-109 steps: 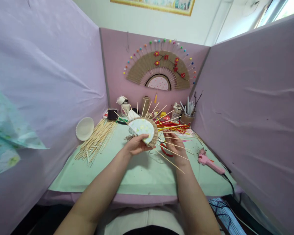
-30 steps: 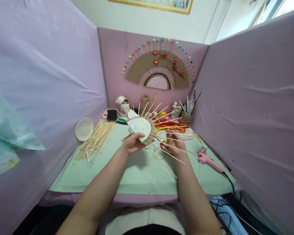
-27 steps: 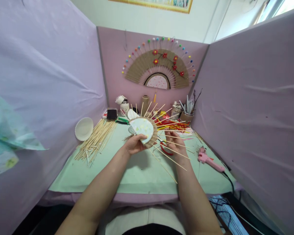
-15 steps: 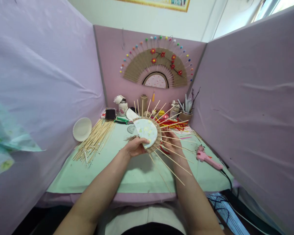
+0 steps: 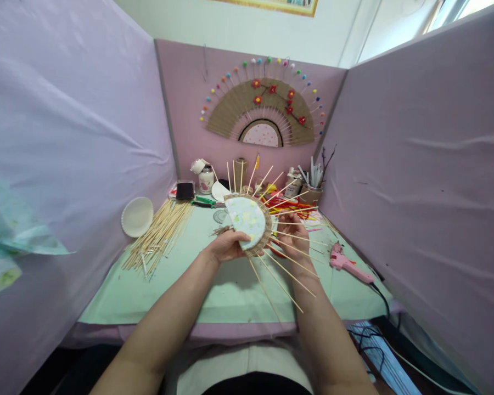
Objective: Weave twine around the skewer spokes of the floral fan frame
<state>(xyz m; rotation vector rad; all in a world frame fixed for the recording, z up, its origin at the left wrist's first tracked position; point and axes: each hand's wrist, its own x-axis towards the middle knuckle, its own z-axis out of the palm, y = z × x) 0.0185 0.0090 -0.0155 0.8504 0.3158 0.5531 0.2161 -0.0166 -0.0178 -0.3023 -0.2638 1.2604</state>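
Well — beyond the held half-disc (image 5: 248, 219), a brown pot (image 5: 311, 195) holds pale sticks (image 5: 314, 174).

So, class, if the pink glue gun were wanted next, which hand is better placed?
Probably the right hand: it is nearer the pink glue gun, though thin sticks cross that hand. The left hand, farther off, grips the half-round piece.

Front-left of the pale-green cloth-covered bench (image 5: 127, 302) was open; fanned thin wooden sticks (image 5: 291, 271) blocked centre-right, pink plastic glue gun (image 5: 348, 264) farther right.
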